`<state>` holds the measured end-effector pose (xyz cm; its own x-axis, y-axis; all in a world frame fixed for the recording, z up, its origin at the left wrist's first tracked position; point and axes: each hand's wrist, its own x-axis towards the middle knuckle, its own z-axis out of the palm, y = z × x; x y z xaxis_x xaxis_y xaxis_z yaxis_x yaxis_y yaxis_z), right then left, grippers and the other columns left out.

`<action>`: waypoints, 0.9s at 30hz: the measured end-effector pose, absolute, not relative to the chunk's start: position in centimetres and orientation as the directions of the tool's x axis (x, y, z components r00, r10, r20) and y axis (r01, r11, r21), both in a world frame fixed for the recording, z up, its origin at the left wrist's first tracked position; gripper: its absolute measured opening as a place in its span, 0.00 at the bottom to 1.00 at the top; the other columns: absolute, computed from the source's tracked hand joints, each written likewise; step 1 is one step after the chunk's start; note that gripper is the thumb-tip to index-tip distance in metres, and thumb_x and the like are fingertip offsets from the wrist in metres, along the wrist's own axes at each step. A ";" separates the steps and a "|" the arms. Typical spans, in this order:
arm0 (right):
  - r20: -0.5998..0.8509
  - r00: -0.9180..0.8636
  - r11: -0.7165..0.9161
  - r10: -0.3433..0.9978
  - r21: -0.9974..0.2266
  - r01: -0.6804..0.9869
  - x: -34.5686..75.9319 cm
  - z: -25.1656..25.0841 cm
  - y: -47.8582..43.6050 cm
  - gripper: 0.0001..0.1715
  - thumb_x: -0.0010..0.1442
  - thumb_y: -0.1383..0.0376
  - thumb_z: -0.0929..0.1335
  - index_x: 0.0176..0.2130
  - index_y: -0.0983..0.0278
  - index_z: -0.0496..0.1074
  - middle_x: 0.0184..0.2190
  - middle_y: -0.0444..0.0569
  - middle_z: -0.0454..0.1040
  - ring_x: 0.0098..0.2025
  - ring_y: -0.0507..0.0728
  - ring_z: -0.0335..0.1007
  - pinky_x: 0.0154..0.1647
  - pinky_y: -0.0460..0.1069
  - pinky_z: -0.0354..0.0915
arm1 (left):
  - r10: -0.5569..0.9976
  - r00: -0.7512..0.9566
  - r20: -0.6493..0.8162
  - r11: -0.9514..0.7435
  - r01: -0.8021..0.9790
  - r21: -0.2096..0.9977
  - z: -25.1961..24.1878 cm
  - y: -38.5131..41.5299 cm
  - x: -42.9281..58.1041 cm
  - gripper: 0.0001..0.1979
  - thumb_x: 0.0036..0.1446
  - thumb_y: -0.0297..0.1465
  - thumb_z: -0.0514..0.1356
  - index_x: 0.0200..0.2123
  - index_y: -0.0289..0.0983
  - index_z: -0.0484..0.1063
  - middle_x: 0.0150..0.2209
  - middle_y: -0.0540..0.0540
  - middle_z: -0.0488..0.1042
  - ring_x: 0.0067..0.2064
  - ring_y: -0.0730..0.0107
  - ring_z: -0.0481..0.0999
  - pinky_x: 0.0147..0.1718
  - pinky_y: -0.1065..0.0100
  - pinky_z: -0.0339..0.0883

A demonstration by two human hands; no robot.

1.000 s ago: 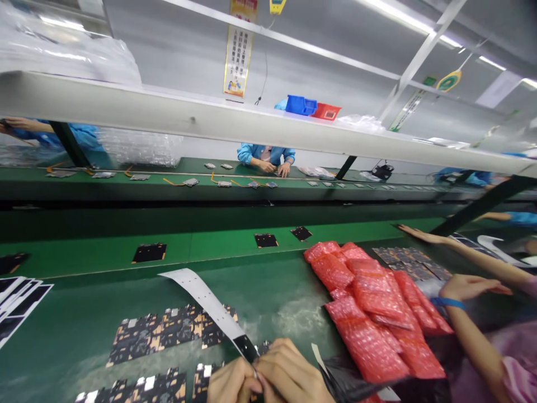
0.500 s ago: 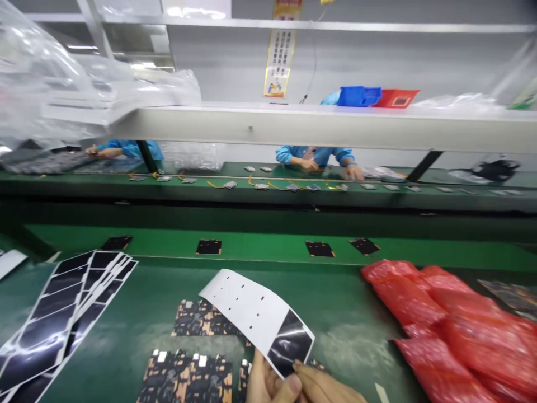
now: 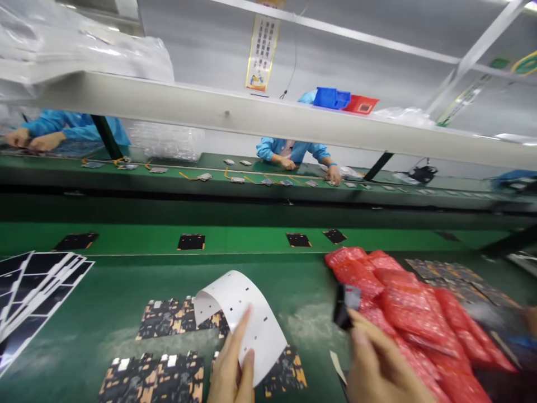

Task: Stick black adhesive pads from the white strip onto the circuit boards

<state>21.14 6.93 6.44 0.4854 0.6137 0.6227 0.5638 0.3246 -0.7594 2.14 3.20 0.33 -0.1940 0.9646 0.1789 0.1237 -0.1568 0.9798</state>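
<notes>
My left hand (image 3: 232, 364) pinches a curved white backing sheet (image 3: 262, 336) with small dark holes; its far end bends down over the boards. Away to the right, my right hand (image 3: 380, 361) grips a black sticker (image 3: 343, 305) by its near edge, blurred by motion and curled. Under and around the sheet lie black-and-copper circuit boards (image 3: 176, 372), a few bearing small white patches. Another board (image 3: 287, 369) shows partly from beneath the sheet's right edge.
Red bubble-wrap packs (image 3: 403, 308) are piled at right, more boards (image 3: 444, 271) behind them. At left lie black sticker sheets (image 3: 46, 274). Black boards (image 3: 191, 242) sit on the green belt (image 3: 243, 240). Beyond, two people in blue sleeves (image 3: 312, 151) work under a shelf (image 3: 201, 109).
The black sticker has come off the white sheet and moved right in my right hand. The sheet now curls more in my left hand. The whole view has shifted right and tilted.
</notes>
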 end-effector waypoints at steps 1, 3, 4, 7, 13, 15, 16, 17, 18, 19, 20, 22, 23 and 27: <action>0.712 0.283 0.403 0.642 -0.628 0.666 20.0 6.4 6.4 0.08 0.65 0.66 0.70 0.41 0.62 0.81 0.42 0.53 0.85 0.39 0.59 0.85 0.43 0.47 0.80 | 0.968 -0.147 0.202 -0.178 0.162 0.971 0.2 3.2 2.3 0.22 0.72 0.40 0.51 0.66 0.46 0.68 0.65 0.41 0.69 0.64 0.59 0.71 0.64 0.61 0.62; 0.795 -0.112 0.629 0.596 -0.376 0.680 17.7 6.1 5.7 0.17 0.63 0.73 0.68 0.49 0.61 0.80 0.46 0.52 0.83 0.44 0.60 0.84 0.47 0.47 0.79 | 0.974 -0.107 0.198 -0.185 0.120 0.975 -0.5 2.9 2.7 0.22 0.71 0.44 0.53 0.61 0.44 0.74 0.63 0.40 0.72 0.63 0.56 0.72 0.65 0.59 0.61; 0.820 -0.231 0.724 0.524 -0.286 0.628 16.8 5.9 5.6 0.20 0.62 0.74 0.68 0.52 0.62 0.79 0.47 0.52 0.83 0.47 0.60 0.83 0.50 0.48 0.78 | 0.977 -0.119 0.179 -0.172 0.070 0.983 -1.1 2.8 2.8 0.24 0.69 0.46 0.54 0.60 0.42 0.75 0.62 0.38 0.73 0.63 0.53 0.72 0.65 0.57 0.61; 0.830 -0.279 0.812 0.483 -0.306 0.497 16.6 5.5 6.2 0.22 0.64 0.73 0.68 0.56 0.63 0.77 0.50 0.54 0.82 0.55 0.63 0.79 0.58 0.57 0.75 | 0.973 -0.224 0.060 -0.067 -0.026 0.997 -3.0 2.2 2.8 0.26 0.65 0.49 0.59 0.58 0.39 0.77 0.60 0.36 0.74 0.65 0.50 0.70 0.66 0.53 0.59; 0.286 0.009 0.280 0.958 -0.946 0.163 20.5 6.6 8.9 0.25 0.62 0.54 0.75 0.53 0.65 0.78 0.42 0.57 0.84 0.43 0.61 0.84 0.42 0.49 0.80 | 0.976 -0.209 0.062 -0.042 0.099 0.994 -2.5 2.4 1.7 0.25 0.65 0.50 0.58 0.55 0.40 0.79 0.61 0.38 0.74 0.66 0.56 0.69 0.68 0.60 0.54; 0.099 -0.068 0.105 0.993 -0.990 0.089 20.7 7.1 9.4 0.26 0.54 0.47 0.78 0.37 0.66 0.81 0.27 0.51 0.81 0.29 0.58 0.81 0.31 0.46 0.78 | 0.984 -0.145 0.107 -0.082 0.168 0.982 -1.3 2.9 1.3 0.24 0.67 0.49 0.56 0.55 0.42 0.79 0.60 0.39 0.74 0.64 0.55 0.70 0.67 0.61 0.56; 0.041 -0.070 0.048 0.997 -0.994 0.098 20.7 7.4 9.4 0.26 0.51 0.45 0.79 0.29 0.66 0.79 0.21 0.48 0.77 0.24 0.55 0.77 0.26 0.45 0.74 | 0.987 -0.100 0.129 -0.106 0.207 0.972 -0.7 3.2 1.1 0.23 0.68 0.48 0.56 0.56 0.42 0.79 0.60 0.38 0.74 0.64 0.54 0.71 0.66 0.61 0.59; 0.019 -0.040 0.024 0.999 -0.992 0.122 20.8 7.5 9.3 0.28 0.49 0.45 0.79 0.23 0.66 0.75 0.17 0.45 0.73 0.20 0.53 0.72 0.23 0.44 0.70 | 0.988 -0.038 0.151 -0.137 0.254 0.958 -0.2 3.5 0.7 0.22 0.69 0.46 0.55 0.57 0.42 0.78 0.60 0.38 0.74 0.63 0.54 0.72 0.64 0.61 0.62; 0.029 0.015 0.026 0.999 -0.987 0.157 21.0 7.7 9.1 0.29 0.49 0.46 0.79 0.20 0.65 0.72 0.16 0.44 0.70 0.19 0.52 0.69 0.21 0.44 0.67 | 0.985 0.022 0.169 -0.168 0.305 0.937 0.2 3.7 0.3 0.21 0.70 0.44 0.54 0.58 0.43 0.76 0.61 0.38 0.74 0.63 0.55 0.72 0.62 0.62 0.65; 0.060 0.082 0.042 0.995 -0.979 0.200 21.3 7.7 8.8 0.28 0.50 0.47 0.78 0.19 0.65 0.71 0.16 0.43 0.69 0.20 0.51 0.67 0.22 0.44 0.66 | 0.980 0.065 0.188 -0.199 0.362 0.911 0.6 3.9 -0.3 0.21 0.71 0.41 0.53 0.60 0.43 0.75 0.61 0.39 0.73 0.63 0.56 0.72 0.61 0.63 0.67; 0.092 0.145 0.055 0.985 -0.969 0.240 21.9 7.6 8.5 0.27 0.50 0.48 0.78 0.20 0.65 0.71 0.17 0.44 0.70 0.21 0.52 0.68 0.24 0.44 0.66 | 0.974 0.083 0.210 -0.225 0.420 0.879 0.9 4.0 -0.9 0.21 0.71 0.38 0.53 0.62 0.44 0.73 0.61 0.40 0.73 0.63 0.57 0.72 0.59 0.64 0.68; 0.081 0.218 0.017 0.973 -0.959 0.283 23.3 6.7 7.9 0.25 0.50 0.49 0.78 0.21 0.64 0.72 0.19 0.44 0.70 0.23 0.52 0.67 0.25 0.45 0.65 | 0.967 0.005 0.255 -0.222 0.514 0.829 1.7 3.9 -2.2 0.21 0.70 0.37 0.54 0.64 0.46 0.69 0.62 0.43 0.73 0.59 0.61 0.75 0.54 0.68 0.71; 0.016 0.214 -0.044 0.977 -0.961 0.274 24.0 5.8 7.6 0.25 0.48 0.48 0.79 0.21 0.64 0.72 0.18 0.44 0.70 0.22 0.52 0.67 0.25 0.45 0.64 | 0.961 -0.077 0.266 -0.186 0.531 0.826 2.3 3.7 -2.8 0.22 0.70 0.38 0.55 0.65 0.48 0.68 0.62 0.44 0.73 0.54 0.64 0.79 0.48 0.71 0.73; -0.361 0.031 -0.360 0.932 -0.912 0.197 25.4 0.2 6.8 0.33 0.36 0.43 0.81 0.21 0.64 0.69 0.14 0.41 0.66 0.16 0.49 0.58 0.18 0.44 0.55 | 0.910 -0.384 0.159 0.023 0.428 0.903 5.1 2.3 -3.8 0.27 0.64 0.46 0.61 0.65 0.48 0.69 0.42 0.49 0.77 0.23 0.77 0.63 0.22 0.74 0.61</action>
